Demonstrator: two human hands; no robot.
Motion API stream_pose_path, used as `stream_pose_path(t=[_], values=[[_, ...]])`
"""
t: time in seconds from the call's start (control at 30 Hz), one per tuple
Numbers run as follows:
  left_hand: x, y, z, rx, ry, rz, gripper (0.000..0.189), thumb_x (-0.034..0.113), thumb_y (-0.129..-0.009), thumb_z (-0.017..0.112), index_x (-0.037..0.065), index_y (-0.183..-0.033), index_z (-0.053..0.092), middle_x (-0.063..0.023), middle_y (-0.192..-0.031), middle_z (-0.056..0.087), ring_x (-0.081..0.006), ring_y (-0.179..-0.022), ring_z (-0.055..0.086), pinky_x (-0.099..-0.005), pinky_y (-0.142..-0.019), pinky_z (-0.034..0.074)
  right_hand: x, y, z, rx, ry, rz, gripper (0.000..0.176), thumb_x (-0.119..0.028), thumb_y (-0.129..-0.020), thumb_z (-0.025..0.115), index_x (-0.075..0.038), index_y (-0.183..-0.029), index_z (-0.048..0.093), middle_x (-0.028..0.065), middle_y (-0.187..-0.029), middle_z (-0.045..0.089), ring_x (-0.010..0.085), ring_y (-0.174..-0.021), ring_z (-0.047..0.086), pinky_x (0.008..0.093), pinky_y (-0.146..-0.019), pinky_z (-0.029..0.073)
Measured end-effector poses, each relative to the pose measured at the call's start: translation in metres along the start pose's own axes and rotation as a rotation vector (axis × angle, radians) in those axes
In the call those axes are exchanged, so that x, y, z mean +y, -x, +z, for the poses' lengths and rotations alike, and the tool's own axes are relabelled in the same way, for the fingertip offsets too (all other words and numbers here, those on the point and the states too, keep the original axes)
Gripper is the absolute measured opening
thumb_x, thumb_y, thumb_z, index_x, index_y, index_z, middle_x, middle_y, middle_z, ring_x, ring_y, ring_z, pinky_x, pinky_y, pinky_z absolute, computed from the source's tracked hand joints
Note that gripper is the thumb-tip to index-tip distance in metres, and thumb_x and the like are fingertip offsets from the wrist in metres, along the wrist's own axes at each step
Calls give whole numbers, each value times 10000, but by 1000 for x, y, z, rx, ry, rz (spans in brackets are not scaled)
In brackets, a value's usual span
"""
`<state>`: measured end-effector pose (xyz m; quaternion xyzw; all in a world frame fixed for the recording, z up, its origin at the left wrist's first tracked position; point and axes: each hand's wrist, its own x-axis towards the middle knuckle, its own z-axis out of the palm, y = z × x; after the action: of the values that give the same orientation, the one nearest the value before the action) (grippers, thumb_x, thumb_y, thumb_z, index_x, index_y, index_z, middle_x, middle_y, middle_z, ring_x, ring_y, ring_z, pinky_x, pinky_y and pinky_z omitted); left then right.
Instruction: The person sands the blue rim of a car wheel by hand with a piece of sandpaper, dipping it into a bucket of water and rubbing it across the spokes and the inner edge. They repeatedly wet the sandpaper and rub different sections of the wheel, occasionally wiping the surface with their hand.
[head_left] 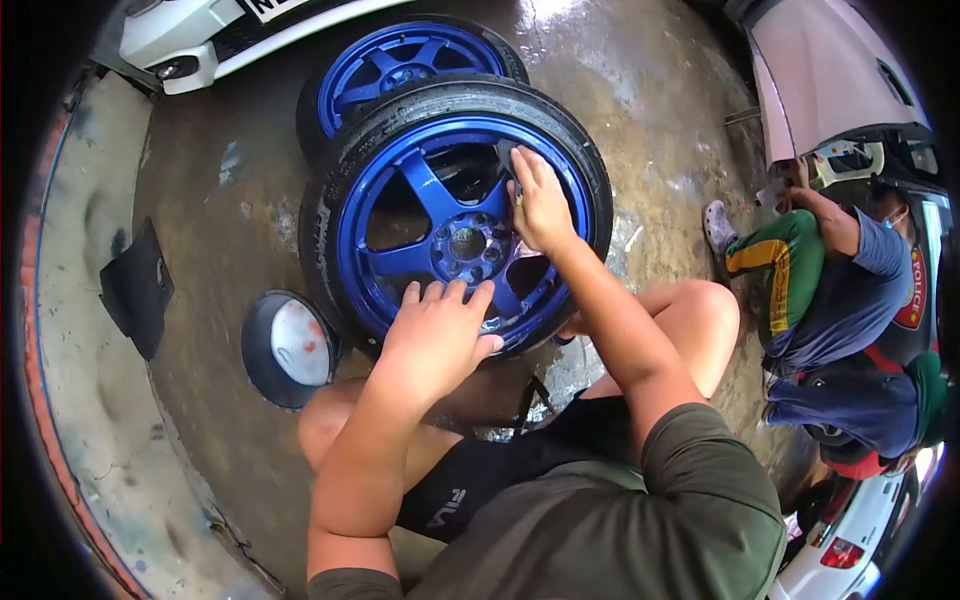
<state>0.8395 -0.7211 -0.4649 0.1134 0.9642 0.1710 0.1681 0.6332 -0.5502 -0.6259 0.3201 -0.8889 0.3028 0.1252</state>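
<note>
A wet blue spoked wheel with a black tyre (pixel 330 215) lies in front of me, overlapping a second blue wheel (pixel 385 62) behind it. My left hand (pixel 432 335) rests on the near spokes, palm down with its fingers apart, holding nothing. Up at the right side of the rim, my right hand (pixel 540 205) presses a dark thin piece (pixel 508 160) against the wheel near a spoke; its fingers partly cover that piece, and its material is unclear. The centre hole of the wheel shows between both hands.
A dark bucket (pixel 262 345) with whitish, sudsy contents stands left of the wheel. A black flat piece (pixel 140 290) lies farther left by the wall. A white car's bumper (pixel 190 60) is at the top left. Two people (pixel 850 270) sit at the right near vehicles.
</note>
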Motion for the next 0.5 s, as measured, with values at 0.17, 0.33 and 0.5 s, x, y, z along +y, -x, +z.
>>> stream_pose_path(t=[0.17,0.33,0.5], values=[[8,-8,-3,-61,-3,40,676,419,-973,749,79,-1525,557,-194,-1393,658,-371,-1322,618,-563,-1164,431,23,4,-19,-96,-121,-122,569,-62,-1026,581,32,-1575,467,278,-1604,483,462,-1501,454,491,-1269,352],[16,-17,4,-79,7,46,675,428,-968,750,75,-1512,559,-202,-1376,659,-380,-1323,620,-587,-1176,428,6,11,-26,-132,-63,-144,658,-51,-1012,576,23,-1636,383,279,-1681,395,468,-1571,357,531,-1292,293],[20,-24,10,-125,-25,54,683,425,-965,756,74,-1518,562,-204,-1375,659,-381,-1333,614,-606,-1173,433,-22,76,14,-355,65,-178,917,-42,-848,640,30,-1688,280,253,-1771,253,429,-1648,238,573,-1336,175]])
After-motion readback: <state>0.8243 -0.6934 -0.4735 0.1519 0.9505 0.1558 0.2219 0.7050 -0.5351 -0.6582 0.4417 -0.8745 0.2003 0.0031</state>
